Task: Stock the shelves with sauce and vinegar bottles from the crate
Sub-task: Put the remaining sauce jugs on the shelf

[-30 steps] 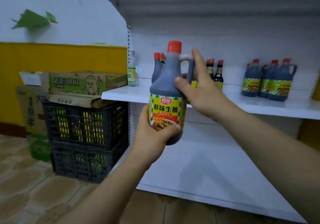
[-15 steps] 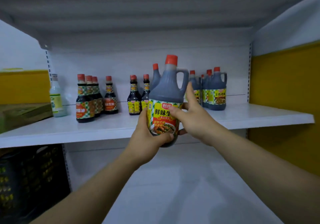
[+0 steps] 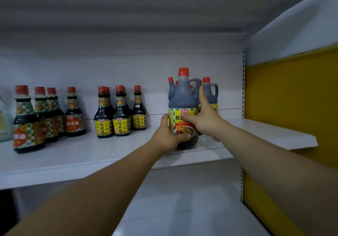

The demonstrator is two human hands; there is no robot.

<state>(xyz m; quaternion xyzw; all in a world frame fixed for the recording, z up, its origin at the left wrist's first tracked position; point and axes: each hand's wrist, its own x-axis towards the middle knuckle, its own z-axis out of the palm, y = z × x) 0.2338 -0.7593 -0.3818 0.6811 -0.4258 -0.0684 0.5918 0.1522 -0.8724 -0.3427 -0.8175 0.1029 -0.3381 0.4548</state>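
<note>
The white shelf (image 3: 91, 155) spans the view, with a yellow wall (image 3: 292, 98) to its right and clusters of small bottles (image 3: 119, 115) standing along its back half. Right of them, close to the shelf's front lip, is the soy sauce jug (image 3: 182, 96), upright and directly in front of the other jugs (image 3: 210, 91) already stocked. The left hand (image 3: 167, 135) wraps the jug's lower label, thumb across the front. The right hand (image 3: 206, 118) holds it higher, thumb on the label and forefinger (image 3: 202, 93) lifted along the shoulder by the handle. Two risks seem likely: letting go this near the lip could let the heavy jug tip forward, and pushing it back too hard could knock the closely packed jugs behind. Whether its base is down on the shelf or just above it I cannot tell. The remaining fingers of both hands are hidden behind the jug, the rear jugs show mostly caps and handles, a pale bottle (image 3: 3, 122) is cut off at the left edge, and the crate is out of view.
</note>
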